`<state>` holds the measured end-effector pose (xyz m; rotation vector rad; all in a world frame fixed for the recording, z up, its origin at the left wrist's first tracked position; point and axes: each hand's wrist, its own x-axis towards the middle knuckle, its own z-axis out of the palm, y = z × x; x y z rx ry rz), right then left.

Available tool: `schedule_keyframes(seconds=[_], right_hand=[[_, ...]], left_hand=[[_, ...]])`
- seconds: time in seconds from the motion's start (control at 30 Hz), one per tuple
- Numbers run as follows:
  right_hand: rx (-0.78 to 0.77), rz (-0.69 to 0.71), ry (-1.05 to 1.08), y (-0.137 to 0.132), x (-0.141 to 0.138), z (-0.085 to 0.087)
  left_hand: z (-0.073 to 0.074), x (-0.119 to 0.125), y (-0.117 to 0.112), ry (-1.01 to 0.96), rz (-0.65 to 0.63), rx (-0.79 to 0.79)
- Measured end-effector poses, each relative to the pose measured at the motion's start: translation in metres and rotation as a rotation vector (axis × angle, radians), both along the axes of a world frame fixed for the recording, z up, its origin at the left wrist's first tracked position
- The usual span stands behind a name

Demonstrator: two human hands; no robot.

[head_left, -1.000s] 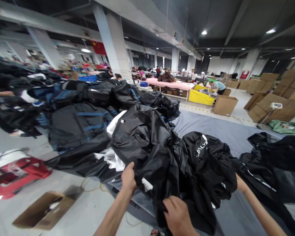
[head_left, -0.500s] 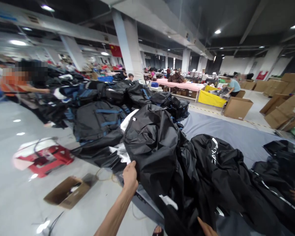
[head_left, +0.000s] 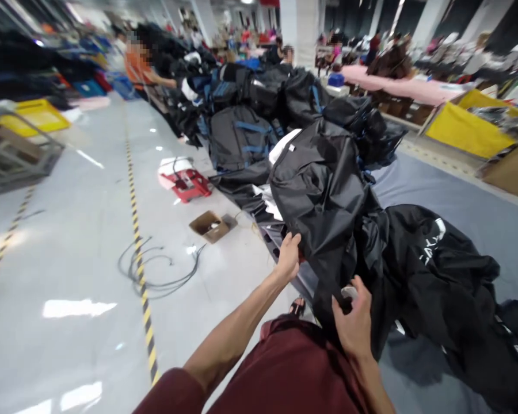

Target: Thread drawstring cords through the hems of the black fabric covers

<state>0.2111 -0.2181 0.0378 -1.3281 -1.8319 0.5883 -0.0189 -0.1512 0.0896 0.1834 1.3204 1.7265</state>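
My left hand [head_left: 289, 257] is closed on the near-left edge of a large black fabric bag [head_left: 323, 184], which lies crumpled on the grey-covered table. Lower down, my right hand [head_left: 354, 322] curls its thumb and fingers at the same black fabric. A small whitish patch [head_left: 349, 292] shows between those fingers; what it is cannot be made out. White sheets [head_left: 267, 198] poke out at the bag's left side. Just right of my right hand lies another black fabric piece [head_left: 440, 259] with white lettering.
Black and blue bags [head_left: 242, 138] are heaped at the table's far end, near a person in orange [head_left: 138, 66]. On the floor to the left are a red stool [head_left: 192, 184], a small cardboard box [head_left: 209, 227] and loose cables [head_left: 172, 284]. A yellow bin [head_left: 470, 129] stands right.
The view has swung left and down, showing more floor and my maroon clothing. My right hand has risen along the black fabric toward the white patch. My left hand keeps hold of the bag's edge.
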Motion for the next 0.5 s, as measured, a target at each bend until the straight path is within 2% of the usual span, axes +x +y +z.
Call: schedule_keyframes(seconds=[0.1, 0.2, 0.3, 0.37, 0.43, 0.5], right_hand=[[0.016, -0.112, -0.013, 0.005, 0.023, 0.004], [0.124, -0.13, -0.125, -0.002, 0.03, 0.029], [0.322, 0.05, -0.28, -0.017, 0.013, 0.06], [0.412, 0.192, -0.327, -0.021, -0.006, 0.072], [0.412, 0.269, -0.362, -0.015, -0.022, 0.073], [0.388, 0.28, -0.413, -0.004, -0.031, 0.066]], left_hand=[[-0.002, -0.001, -0.004, 0.028, -0.003, -0.024], [-0.004, 0.0, -0.006, 0.032, -0.018, -0.042], [-0.005, 0.002, -0.007, 0.039, -0.028, -0.056], [-0.004, 0.005, -0.007, 0.047, -0.029, -0.045], [-0.004, 0.007, -0.007, 0.048, -0.023, -0.031], [-0.004, 0.008, -0.007, 0.042, -0.009, -0.034]])
